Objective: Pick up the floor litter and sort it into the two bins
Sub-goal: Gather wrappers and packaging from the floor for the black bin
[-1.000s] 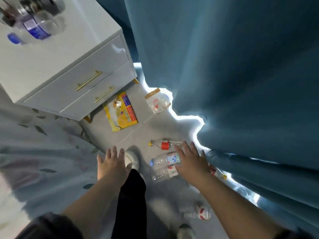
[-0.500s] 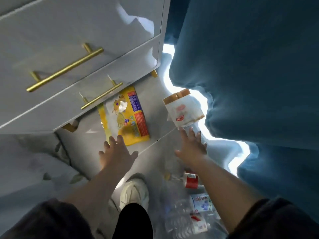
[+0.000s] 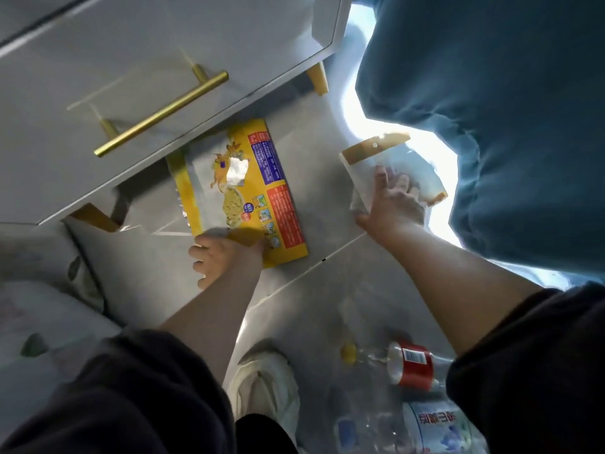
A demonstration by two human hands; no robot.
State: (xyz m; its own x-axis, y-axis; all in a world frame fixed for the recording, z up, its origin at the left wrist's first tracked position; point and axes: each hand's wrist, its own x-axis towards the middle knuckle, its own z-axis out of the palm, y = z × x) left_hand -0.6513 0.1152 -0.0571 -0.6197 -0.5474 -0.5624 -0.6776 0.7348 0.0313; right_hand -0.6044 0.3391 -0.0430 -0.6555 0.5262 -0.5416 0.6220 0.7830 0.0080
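Yellow and printed side up, the snack bag (image 3: 242, 194) lies flat on the grey tiled floor (image 3: 327, 290). Its long axis runs far to near, with the near end swung a little to the right. Its far end sits just beneath the lower edge of the white drawer unit (image 3: 131, 60), which has a brass bar handle (image 3: 160, 114). The left hand (image 3: 222, 257) has its fingers curled on the bag's near left corner and holds it there.

To the right, well apart from the bag, a clear packet (image 3: 373, 149) lies with its tan header strip at the far left and a second tan strip at the near right, so it points diagonally across the floor. The right hand (image 3: 393, 204) is on top of it, fingers bent over the film and thumb spread at the near left edge, gripping it.

Near the right forearm, a clear bottle with a red label (image 3: 412, 365) lies on its side, its yellow cap pointing left. A second bottle with a blue-and-white label (image 3: 438, 427) lies just nearer. A white shoe (image 3: 265, 385) stands on the tiles between the arms. Blue curtain (image 3: 491, 93) hangs along the right, with bright light under its hem, and pale patterned bedding (image 3: 32, 306) fills the near left.
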